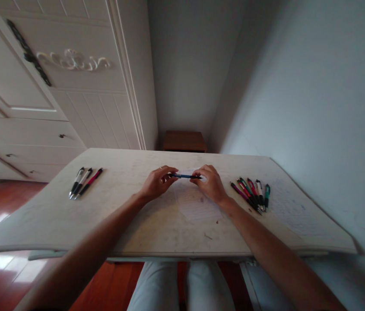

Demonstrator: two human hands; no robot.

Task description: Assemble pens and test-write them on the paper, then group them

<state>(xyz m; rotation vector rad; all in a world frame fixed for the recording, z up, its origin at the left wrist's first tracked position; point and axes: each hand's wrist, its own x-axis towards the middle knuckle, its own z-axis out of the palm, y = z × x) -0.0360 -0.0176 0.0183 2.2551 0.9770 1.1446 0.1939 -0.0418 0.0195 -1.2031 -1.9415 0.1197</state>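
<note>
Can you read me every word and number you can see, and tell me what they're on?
None can be read clearly.
Sheet on the table's right side: rows of marks like handwriting, too faint and blurred to read.
Middle sheet: faint marks, also too blurred to read.
Blue pen: no readable print.
Pens on the left and pens on the right: too small to tell.

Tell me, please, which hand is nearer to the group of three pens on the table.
The left hand. It is to the right of the three pens, gripping one end of the blue pen; the right hand is farther right, at the blue pen's other end.
</note>
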